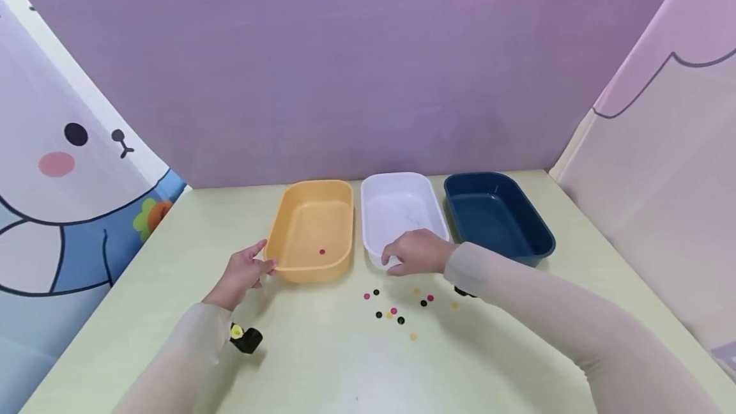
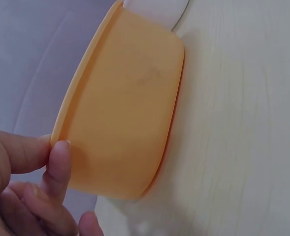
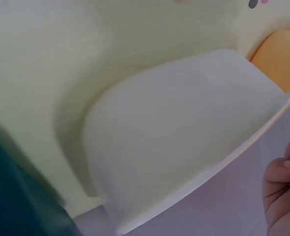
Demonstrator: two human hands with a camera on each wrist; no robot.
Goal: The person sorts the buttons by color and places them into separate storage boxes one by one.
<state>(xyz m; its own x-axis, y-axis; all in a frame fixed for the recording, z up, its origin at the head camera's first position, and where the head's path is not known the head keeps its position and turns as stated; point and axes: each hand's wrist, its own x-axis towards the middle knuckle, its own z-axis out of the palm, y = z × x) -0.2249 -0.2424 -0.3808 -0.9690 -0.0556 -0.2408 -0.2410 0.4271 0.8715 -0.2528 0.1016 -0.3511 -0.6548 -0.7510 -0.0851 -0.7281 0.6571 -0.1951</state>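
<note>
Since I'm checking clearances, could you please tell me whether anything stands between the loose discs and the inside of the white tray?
Yes, the near wall of the white tray stands between, and the right hand is above it. I see nothing else blocking the discs.

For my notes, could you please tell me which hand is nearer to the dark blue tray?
The right hand. It is over the near edge of the white tray, left of the dark blue tray; the left hand pinches the rim of the yellow tray, farther left.
</note>
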